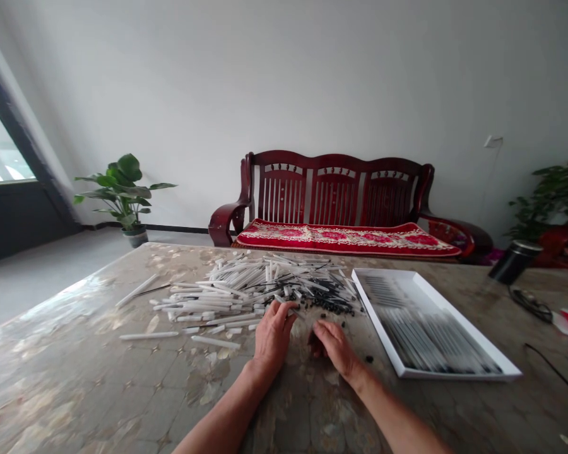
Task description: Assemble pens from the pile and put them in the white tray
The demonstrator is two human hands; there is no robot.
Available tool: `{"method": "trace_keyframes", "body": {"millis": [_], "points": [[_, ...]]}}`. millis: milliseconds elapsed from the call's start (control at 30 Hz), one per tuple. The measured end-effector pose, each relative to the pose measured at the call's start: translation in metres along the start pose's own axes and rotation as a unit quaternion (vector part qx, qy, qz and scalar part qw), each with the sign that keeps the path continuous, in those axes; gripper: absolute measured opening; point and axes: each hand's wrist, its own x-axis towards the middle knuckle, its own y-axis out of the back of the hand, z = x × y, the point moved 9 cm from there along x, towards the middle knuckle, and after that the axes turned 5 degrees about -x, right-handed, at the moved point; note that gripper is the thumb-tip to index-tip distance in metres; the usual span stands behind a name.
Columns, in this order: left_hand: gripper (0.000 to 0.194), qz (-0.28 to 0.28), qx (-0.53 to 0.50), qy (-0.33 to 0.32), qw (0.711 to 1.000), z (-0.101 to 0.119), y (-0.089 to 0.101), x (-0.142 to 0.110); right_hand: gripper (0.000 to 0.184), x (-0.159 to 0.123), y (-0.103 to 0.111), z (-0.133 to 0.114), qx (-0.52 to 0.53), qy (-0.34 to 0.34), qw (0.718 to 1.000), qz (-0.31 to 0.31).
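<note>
My left hand point(273, 333) is closed at the near edge of the pile, thumb and fingers pinching what looks like a pale pen barrel point(299, 315), mostly covered by the fingers. To its right, my right hand point(334, 345) has its fingers curled just above the table; whatever is inside them is hidden. White pen barrels point(203, 299) lie heaped beyond and left of my hands. Small black pen parts point(329, 301) are gathered at the right of the heap. A white shallow box point(383, 321) on the right holds rows of pens point(445, 340).
The patterned table point(123, 391) carries several stray barrels point(149, 336) on the left and a loose black piece point(369, 359) near the box. A black cylindrical container point(515, 261) and a cable point(530, 306) are at the far right. A wooden bench point(338, 195) stands behind.
</note>
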Motion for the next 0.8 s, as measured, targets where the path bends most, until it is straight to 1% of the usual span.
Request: {"method": "trace_keyframes", "body": {"millis": [100,167,233,300,333,400,467,533,600,700,767,800], "points": [[0.02,0.036,0.014,-0.003,0.999,-0.003,0.009,0.003,0.059,0.001,0.006,-0.002,-0.015,0.009,0.999,0.032],[0.015,0.071,-0.006,-0.001,0.997,-0.006,0.017,0.004,0.056,0.003,0.01,0.0,-0.012,0.005,0.999,0.051],[0.013,0.104,-0.062,0.002,0.993,-0.009,0.024,0.005,0.051,0.005,0.011,0.004,-0.009,-0.004,0.998,0.061],[0.014,0.134,-0.143,0.014,0.98,-0.014,0.03,0.005,0.047,0.007,0.011,0.008,-0.015,-0.011,0.998,0.065],[0.015,0.149,-0.182,0.029,0.972,-0.017,0.033,0.004,0.045,0.008,0.01,0.01,-0.022,-0.012,0.998,0.065],[0.022,0.175,-0.245,0.082,0.95,-0.029,0.035,0.001,0.041,0.009,0.009,0.011,-0.045,-0.009,0.997,0.063],[0.033,0.195,-0.293,0.147,0.925,-0.043,0.034,-0.003,0.035,0.013,0.007,0.012,-0.075,-0.007,0.996,0.054],[0.042,0.208,-0.325,0.194,0.902,-0.055,0.033,-0.006,0.028,0.02,0.008,0.013,-0.125,-0.007,0.991,0.051],[0.046,0.223,-0.34,0.223,0.886,-0.065,0.032,-0.008,0.021,0.03,0.012,0.01,-0.179,0.002,0.982,0.064],[0.042,0.243,-0.351,0.25,0.869,-0.079,0.031,-0.009,0.015,0.045,0.012,-0.005,-0.227,0.041,0.969,0.088],[0.039,0.25,-0.364,0.259,0.859,-0.084,0.029,-0.01,0.018,0.052,0.002,-0.016,-0.269,0.068,0.957,0.083],[0.038,0.252,-0.37,0.263,0.854,-0.086,0.028,-0.01,0.021,0.054,-0.007,-0.022,-0.303,0.08,0.946,0.077]]}}
